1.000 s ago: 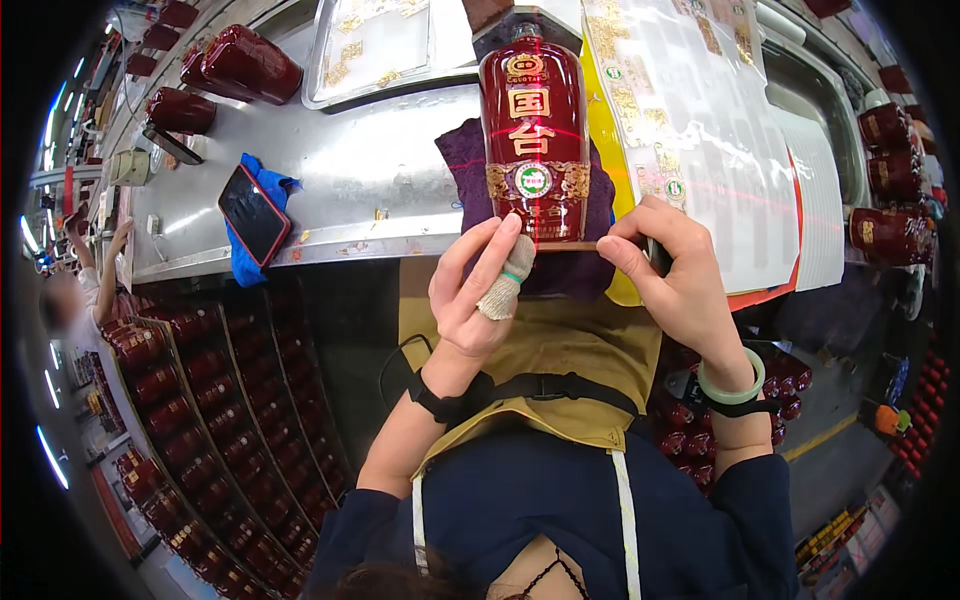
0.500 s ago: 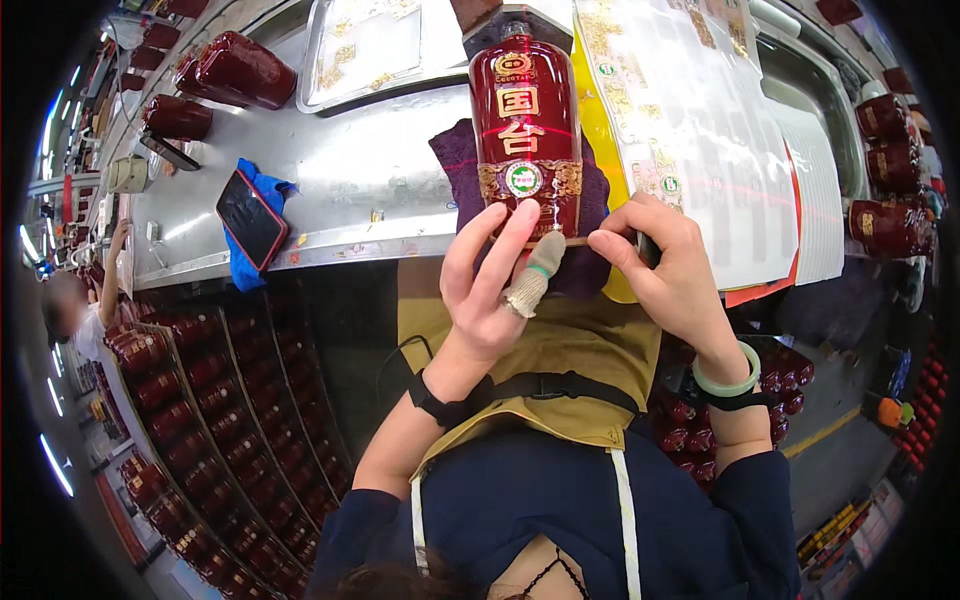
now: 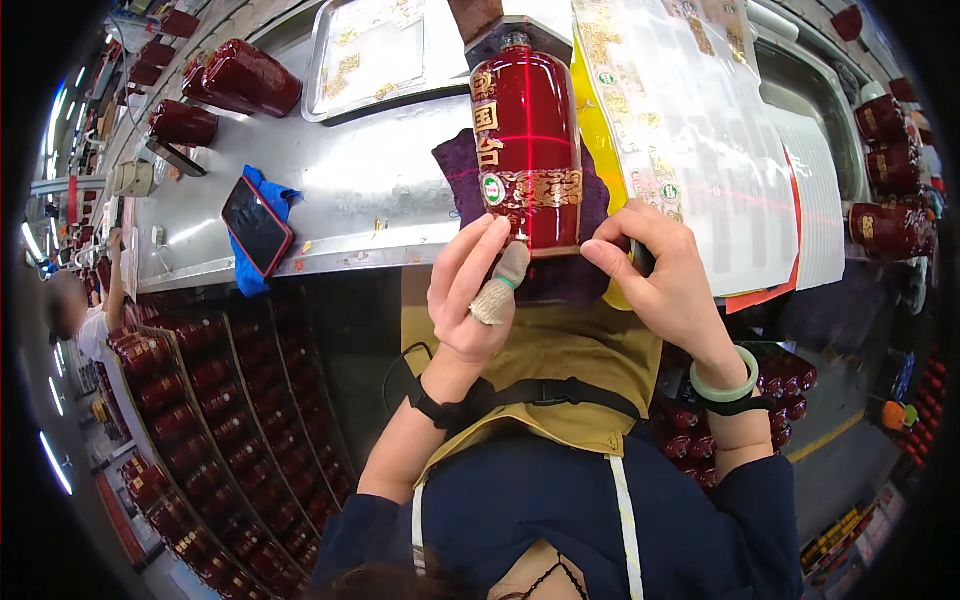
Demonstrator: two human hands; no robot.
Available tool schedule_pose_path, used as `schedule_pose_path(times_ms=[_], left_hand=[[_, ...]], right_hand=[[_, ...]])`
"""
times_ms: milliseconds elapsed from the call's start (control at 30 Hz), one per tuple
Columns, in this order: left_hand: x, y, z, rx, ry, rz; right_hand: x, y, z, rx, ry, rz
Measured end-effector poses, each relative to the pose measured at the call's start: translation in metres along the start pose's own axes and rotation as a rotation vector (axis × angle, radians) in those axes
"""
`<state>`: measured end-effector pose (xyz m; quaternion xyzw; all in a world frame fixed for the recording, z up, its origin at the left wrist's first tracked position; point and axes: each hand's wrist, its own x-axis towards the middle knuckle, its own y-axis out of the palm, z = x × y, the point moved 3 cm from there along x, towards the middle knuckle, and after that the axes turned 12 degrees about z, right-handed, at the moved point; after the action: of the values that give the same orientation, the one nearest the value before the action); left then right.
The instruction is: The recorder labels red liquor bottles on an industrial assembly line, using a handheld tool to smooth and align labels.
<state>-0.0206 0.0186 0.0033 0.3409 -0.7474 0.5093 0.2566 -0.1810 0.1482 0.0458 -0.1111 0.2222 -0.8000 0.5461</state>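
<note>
- Crates of dark red bottles (image 3: pixel 200 400) are sitting below the counter (image 3: pixel 370 190) at eight o'clock.
- A phone (image 3: pixel 256 225) is lying on a blue cloth (image 3: pixel 272 200) at ten o'clock.
- The left hand (image 3: pixel 470 290) is pressing its fingers (image 3: pixel 468 262), one wearing a fabric cot, against the lower left of the red bottle (image 3: pixel 530 150).
- That bottle is lying on a purple cloth (image 3: pixel 462 180) at twelve o'clock.
- The right hand (image 3: pixel 665 280) is pinching the bottle's lower right edge.
- Label sheets (image 3: pixel 680 130) are lying at one o'clock.
</note>
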Motion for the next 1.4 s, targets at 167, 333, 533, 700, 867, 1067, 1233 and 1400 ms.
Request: schedule_pose_path(times_ms=[167,333,533,700,867,1067,1233,1400], left_hand=[[0.008,-0.001,-0.011,0.111,-0.044,0.050],[0.017,-0.002,-0.011,0.061,-0.022,0.131],[0.010,-0.003,-0.003,-0.060,-0.143,0.036],[0.004,-0.001,0.000,-0.011,-0.036,0.042],[0.007,0.000,-0.009,0.066,-0.055,0.048],[0.016,0.000,-0.013,0.063,-0.005,0.144],[0.011,-0.001,-0.005,-0.012,-0.059,0.015],[0.006,-0.002,0.000,-0.068,-0.106,0.026]], right_hand=[[0.000,0.000,-0.001,0.005,0.008,0.001],[0.001,0.000,-0.002,0.032,0.025,0.001],[0.001,0.001,0.000,0.034,-0.009,-0.002],[-0.001,0.000,-0.001,0.040,0.005,-0.004],[0.000,0.000,-0.002,0.033,0.016,-0.001],[0.001,0.000,-0.003,0.031,0.029,0.000],[0.002,0.002,0.001,0.045,-0.002,0.009],[0.002,0.001,0.004,0.056,0.007,0.008]])
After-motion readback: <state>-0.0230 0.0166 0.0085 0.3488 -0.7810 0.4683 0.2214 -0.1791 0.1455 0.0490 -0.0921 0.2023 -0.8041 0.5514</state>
